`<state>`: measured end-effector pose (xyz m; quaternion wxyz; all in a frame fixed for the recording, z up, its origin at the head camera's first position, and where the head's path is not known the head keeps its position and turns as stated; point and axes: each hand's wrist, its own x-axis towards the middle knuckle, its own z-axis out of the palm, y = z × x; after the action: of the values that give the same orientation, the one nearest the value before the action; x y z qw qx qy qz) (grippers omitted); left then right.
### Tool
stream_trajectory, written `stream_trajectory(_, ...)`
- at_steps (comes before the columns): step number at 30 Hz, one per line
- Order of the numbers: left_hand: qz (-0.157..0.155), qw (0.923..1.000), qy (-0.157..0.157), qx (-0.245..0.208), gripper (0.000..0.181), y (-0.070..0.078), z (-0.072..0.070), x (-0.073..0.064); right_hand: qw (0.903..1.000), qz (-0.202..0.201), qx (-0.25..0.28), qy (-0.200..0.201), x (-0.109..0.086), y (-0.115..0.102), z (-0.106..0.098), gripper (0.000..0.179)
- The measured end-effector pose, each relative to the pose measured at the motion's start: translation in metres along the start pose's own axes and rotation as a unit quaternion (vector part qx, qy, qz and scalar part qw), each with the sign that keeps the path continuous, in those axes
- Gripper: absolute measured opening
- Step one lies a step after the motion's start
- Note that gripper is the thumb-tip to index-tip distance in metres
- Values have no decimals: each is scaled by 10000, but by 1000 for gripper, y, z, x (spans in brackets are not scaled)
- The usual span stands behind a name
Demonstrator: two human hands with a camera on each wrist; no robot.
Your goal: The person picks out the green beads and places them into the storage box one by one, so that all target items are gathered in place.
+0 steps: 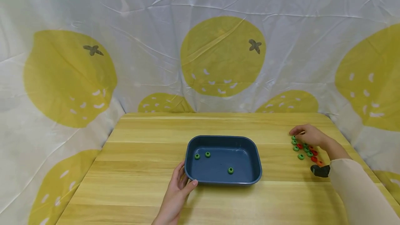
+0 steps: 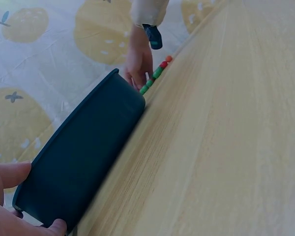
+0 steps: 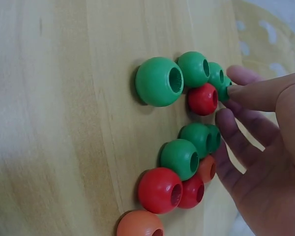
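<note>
A dark blue tray [image 1: 223, 137] sits mid-table with three green beads [image 1: 207, 154] in it. My left hand [image 1: 178, 188] grips the tray's near-left corner [image 2: 83, 157], thumb on the front rim and fingers along the side. On the right lies a cluster of several green, red and orange beads [image 1: 304, 148] [image 3: 187, 152]. My right hand [image 1: 304, 134] reaches over the cluster's far end. There its thumb and a fingertip [image 3: 236, 83] pinch a small green bead [image 3: 223, 91], which rests on the table.
The wooden table [image 1: 140, 183] ends close behind the beads on the right and at the back. A lemon-print cloth [image 1: 218, 55] hangs around it. A black wrist device [image 1: 320, 170] sits at my right sleeve's cuff.
</note>
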<state>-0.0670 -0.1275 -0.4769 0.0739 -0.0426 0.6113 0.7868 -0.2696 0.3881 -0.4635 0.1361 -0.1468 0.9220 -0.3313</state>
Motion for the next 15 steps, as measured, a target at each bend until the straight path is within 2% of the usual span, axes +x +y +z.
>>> stream_trajectory(15,-40,10000,18,89,84,1,1,-1,9998,171,-20,-76,-5,0,-2,24)
